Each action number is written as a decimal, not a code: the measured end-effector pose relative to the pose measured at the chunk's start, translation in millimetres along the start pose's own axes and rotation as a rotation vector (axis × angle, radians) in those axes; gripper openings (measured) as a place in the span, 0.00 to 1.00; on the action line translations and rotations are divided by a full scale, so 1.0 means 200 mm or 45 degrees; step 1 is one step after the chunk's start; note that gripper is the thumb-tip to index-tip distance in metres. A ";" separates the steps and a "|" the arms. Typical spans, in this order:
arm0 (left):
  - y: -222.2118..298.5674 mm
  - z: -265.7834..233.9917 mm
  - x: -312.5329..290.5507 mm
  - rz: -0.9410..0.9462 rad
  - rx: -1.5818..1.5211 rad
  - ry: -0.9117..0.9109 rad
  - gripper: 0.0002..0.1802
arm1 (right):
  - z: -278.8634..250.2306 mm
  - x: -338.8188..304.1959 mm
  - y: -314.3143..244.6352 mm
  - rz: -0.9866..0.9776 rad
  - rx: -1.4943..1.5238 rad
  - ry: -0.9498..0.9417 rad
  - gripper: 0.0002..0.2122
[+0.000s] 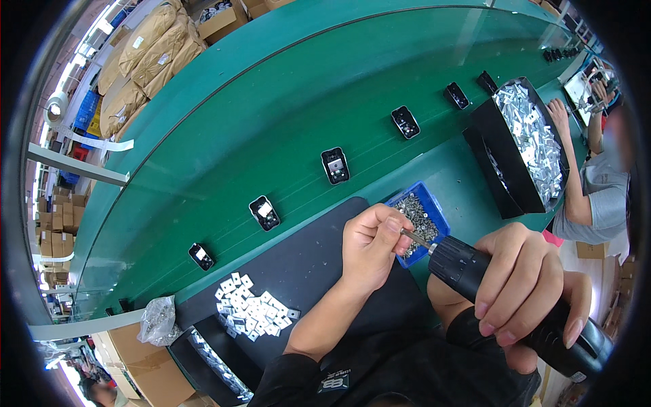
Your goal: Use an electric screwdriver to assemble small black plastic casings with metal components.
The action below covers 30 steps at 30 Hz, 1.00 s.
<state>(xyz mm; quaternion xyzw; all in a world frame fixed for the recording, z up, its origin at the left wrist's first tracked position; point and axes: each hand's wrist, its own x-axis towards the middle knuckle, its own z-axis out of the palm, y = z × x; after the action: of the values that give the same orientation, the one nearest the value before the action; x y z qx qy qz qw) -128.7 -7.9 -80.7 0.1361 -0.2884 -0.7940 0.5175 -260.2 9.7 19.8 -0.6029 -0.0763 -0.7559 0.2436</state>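
Note:
My right hand (522, 285) is wrapped round a black electric screwdriver (461, 266), whose bit (417, 239) points left. At the bit's tip, the thumb and forefinger of my left hand (371, 243) are pinched together. Whatever sits between them is too small to make out. Just beneath the bit lies a blue tray (439, 216) of small metal screws (422, 220), partly covered by the screwdriver and my fingers. Left of my left forearm, a pile of small white square plates (254, 308) is spread on a black mat (319, 254).
Several black housings, such as this one (334, 165), stand in a row on the green conveyor (271, 136). A black box (500, 169) of metal plates (532, 149) is at the right, beside a co-worker (603, 197). A clear bag (159, 320) and another black box (186, 356) lie lower left.

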 end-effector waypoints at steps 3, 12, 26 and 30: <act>0.02 0.01 0.01 0.050 0.167 -0.010 0.13 | -0.01 0.01 -0.01 0.030 0.015 -0.053 0.19; 0.04 0.02 0.00 -0.084 0.256 0.000 0.15 | -0.03 0.03 0.01 0.019 0.183 -0.225 0.15; 0.03 0.03 -0.01 -0.148 0.245 0.095 0.15 | -0.01 0.03 0.05 0.004 0.236 -0.325 0.13; 0.00 0.07 -0.02 -0.065 0.322 0.165 0.14 | -0.02 0.04 0.05 0.025 0.158 -0.380 0.14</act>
<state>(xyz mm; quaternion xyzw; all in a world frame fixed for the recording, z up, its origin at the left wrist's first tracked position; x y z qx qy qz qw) -134.0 -0.3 -69.1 0.2585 -0.3486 -0.7538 0.4935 -259.3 -3.1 23.7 -0.6930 -0.1523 -0.6494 0.2735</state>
